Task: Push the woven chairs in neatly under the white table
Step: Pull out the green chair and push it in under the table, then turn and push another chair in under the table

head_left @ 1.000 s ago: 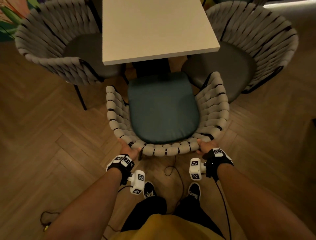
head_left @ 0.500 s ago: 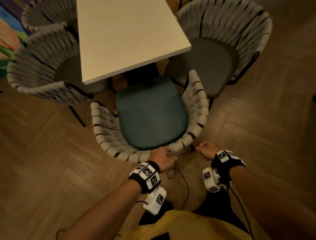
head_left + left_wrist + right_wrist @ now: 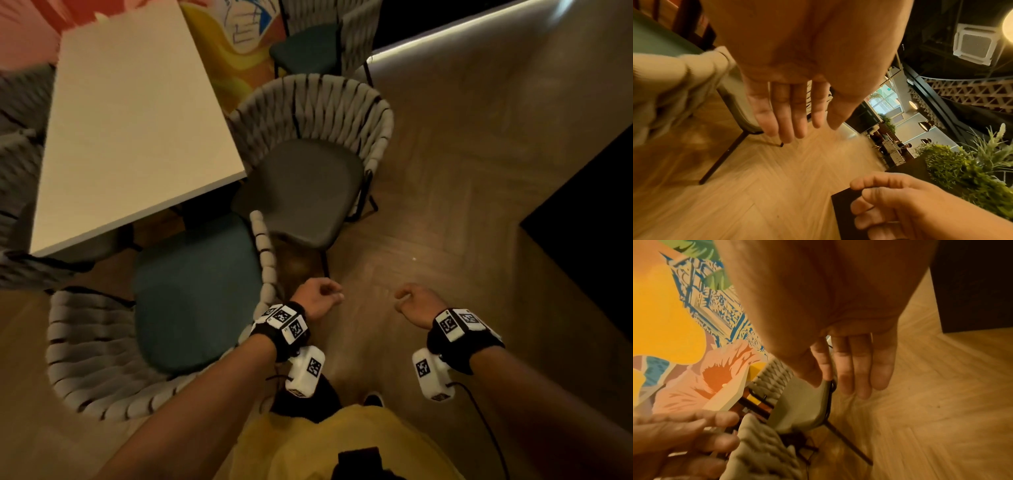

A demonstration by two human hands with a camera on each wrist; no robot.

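The white table [image 3: 137, 130] fills the upper left of the head view. A woven chair with a teal seat [image 3: 191, 294] stands at its near end, with the front of the seat under the tabletop. A woven chair with a grey seat [image 3: 308, 188] stands at the table's right side, its seat out from under the tabletop. My left hand [image 3: 325, 294] hovers just right of the teal chair's woven arm [image 3: 265, 260], loosely curled and holding nothing. My right hand [image 3: 407, 298] hangs over bare floor, also holding nothing. In the wrist views the left fingers [image 3: 785, 116] and right fingers [image 3: 855, 369] hang relaxed.
Another teal-seated chair [image 3: 308, 51] stands at the back by a painted wall. More woven chairs [image 3: 20, 137] crowd the table's left side. A dark block [image 3: 582, 246] borders the herringbone wood floor [image 3: 445, 205] on the right. A planter with greenery [image 3: 962, 170] shows in the left wrist view.
Both hands have let go of the teal chair's back rim and moved right, off the chair. The view has swung right toward the grey-seated chair.
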